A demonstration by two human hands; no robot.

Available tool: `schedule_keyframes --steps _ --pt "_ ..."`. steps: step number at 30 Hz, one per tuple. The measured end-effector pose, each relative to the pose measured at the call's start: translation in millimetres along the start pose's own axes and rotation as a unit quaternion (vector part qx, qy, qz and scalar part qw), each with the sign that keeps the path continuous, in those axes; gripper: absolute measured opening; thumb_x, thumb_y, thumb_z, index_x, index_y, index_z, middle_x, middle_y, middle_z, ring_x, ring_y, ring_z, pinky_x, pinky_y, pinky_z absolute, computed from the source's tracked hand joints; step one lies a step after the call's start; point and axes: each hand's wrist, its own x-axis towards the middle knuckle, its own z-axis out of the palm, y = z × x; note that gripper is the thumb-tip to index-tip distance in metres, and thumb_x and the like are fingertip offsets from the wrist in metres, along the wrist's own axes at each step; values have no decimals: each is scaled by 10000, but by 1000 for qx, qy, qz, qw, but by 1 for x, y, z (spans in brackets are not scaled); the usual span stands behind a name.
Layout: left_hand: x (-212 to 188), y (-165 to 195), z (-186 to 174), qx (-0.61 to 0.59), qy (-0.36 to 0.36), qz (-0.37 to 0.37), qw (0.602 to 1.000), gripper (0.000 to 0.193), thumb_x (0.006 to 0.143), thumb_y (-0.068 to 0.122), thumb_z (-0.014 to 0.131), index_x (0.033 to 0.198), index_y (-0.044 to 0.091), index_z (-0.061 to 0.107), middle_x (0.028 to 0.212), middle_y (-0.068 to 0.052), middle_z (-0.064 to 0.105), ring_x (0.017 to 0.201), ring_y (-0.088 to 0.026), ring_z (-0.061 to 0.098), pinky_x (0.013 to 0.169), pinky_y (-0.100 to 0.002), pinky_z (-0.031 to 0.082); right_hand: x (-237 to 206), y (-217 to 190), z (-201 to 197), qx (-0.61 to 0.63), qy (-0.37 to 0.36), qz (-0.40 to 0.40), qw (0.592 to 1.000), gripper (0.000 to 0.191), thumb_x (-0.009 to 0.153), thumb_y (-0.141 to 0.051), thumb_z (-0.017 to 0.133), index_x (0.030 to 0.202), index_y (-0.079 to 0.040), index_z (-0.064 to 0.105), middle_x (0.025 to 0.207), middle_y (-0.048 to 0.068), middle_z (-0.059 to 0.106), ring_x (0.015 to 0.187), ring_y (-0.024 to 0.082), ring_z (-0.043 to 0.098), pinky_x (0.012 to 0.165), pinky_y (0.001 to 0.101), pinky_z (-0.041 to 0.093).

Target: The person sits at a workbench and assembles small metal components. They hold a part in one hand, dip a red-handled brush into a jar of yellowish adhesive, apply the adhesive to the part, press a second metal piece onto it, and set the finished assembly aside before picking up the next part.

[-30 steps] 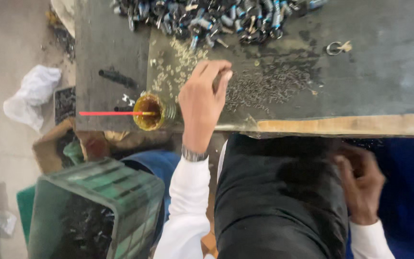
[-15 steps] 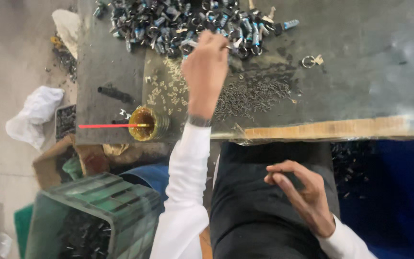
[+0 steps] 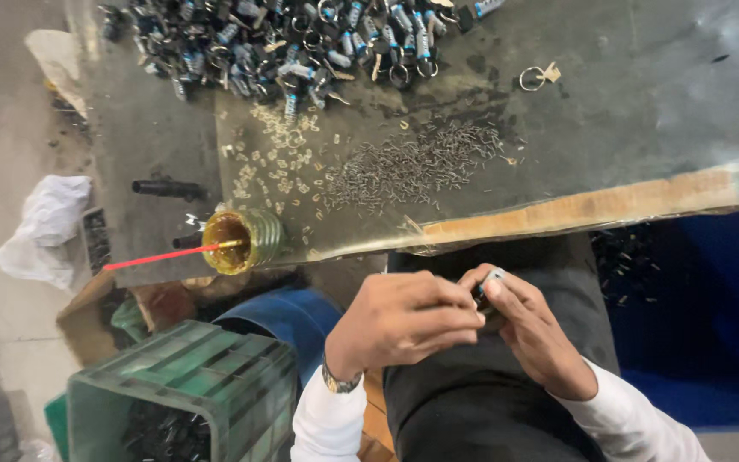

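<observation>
Both hands meet over the lap, just below the tabletop (image 3: 643, 111) edge. The left hand (image 3: 404, 321) curls its fingertips onto a small part (image 3: 487, 282), and the right hand (image 3: 528, 329) pinches the same part from the other side. The fingers cover nearly all of it; only a pale, rounded bit shows, and its kind cannot be told.

The heap of keyrings (image 3: 301, 38) at the far edge is cut off by the top of the frame. The crate (image 3: 190, 389) at lower left holds dark pieces too dim to make out.

The tabletop is dark, worn and stained, with a bare wooden strip (image 3: 583, 210) along its near edge. Small dark pins (image 3: 412, 162) lie scattered mid-table, and pale bits (image 3: 280, 162) lie beside them. A brass cup (image 3: 241, 242) with a red straw (image 3: 160, 256) sits at the corner, near a black tube (image 3: 167, 187). On the grey floor at left lies a white rag (image 3: 44, 227).
</observation>
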Motion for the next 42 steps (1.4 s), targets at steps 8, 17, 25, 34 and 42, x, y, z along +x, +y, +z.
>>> schedule_keyframes --steps 8,17,25,34,42 --pt "21 -52 42 200 153 -121 960 341 979 229 760 1302 133 707 1108 -8 643 931 -200 644 776 -342 495 -22 -20 -2 -317 23 -174 932 345 1059 -231 511 1137 46 702 1110 133 740 1063 237 703 983 354 520" --pt "-2 -68 62 243 98 -84 961 312 935 269 735 1229 172 702 1102 39 624 1027 -169 578 931 -377 362 -12 -8 -15 -4 -1 -231 973 362 1089 -240 501 1113 85 660 984 71 579 928 159 560 883 297 474" --pt "-19 -53 63 143 190 -79 968 253 895 110 787 1134 162 721 1044 4 651 959 -172 637 899 -352 403 -8 -15 -12 -169 107 -149 968 297 1035 -183 477 1195 49 573 950 118 616 827 188 585 775 331 487" --pt "-26 -32 61 -84 293 -172 937 128 983 74 772 1102 63 726 979 -61 701 819 -178 687 717 -270 545 19 15 -39 -83 84 -212 970 331 1118 -250 423 1113 39 583 746 37 442 722 160 421 716 327 400" --pt "-49 -34 63 -254 301 -314 864 119 1017 119 685 1004 7 725 844 -31 722 637 -77 637 568 -231 502 32 29 -46 -82 55 -119 988 174 1033 -152 469 1121 -20 542 789 100 474 654 166 407 601 324 355"
